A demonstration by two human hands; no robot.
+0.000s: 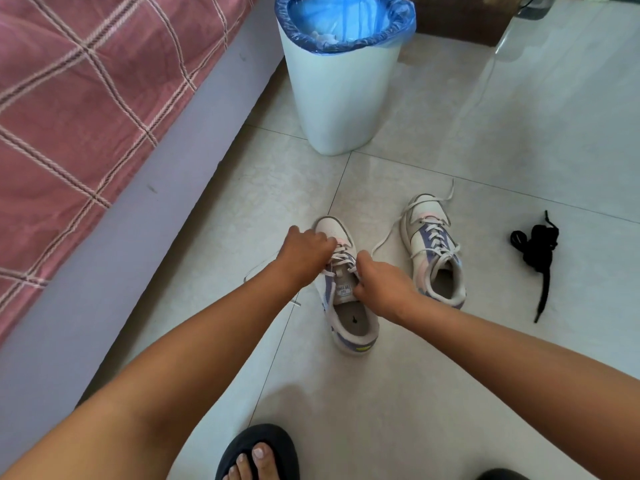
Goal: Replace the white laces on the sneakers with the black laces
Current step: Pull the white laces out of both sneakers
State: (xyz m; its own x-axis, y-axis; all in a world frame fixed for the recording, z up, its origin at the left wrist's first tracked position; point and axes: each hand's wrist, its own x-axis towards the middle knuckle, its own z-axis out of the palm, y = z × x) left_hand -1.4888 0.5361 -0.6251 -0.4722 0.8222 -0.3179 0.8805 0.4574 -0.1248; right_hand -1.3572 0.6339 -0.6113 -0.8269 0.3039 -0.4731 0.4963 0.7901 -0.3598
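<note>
Both grips curl onto the white laces (341, 259) of the near sneaker (346, 296): left hand (306, 251) pinching by the toe, right hand (382, 289) at the tongue. The second sneaker (433, 247), white, lilac and still laced, stands just right; black laces (536, 251) lie bundled farther right on the tiled floor (450, 375), a bin (343, 98) and bed (86, 98) beyond.

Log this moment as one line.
stage: unlacing | both hands on near sneaker's white lace | black laces on floor, untouched
</note>
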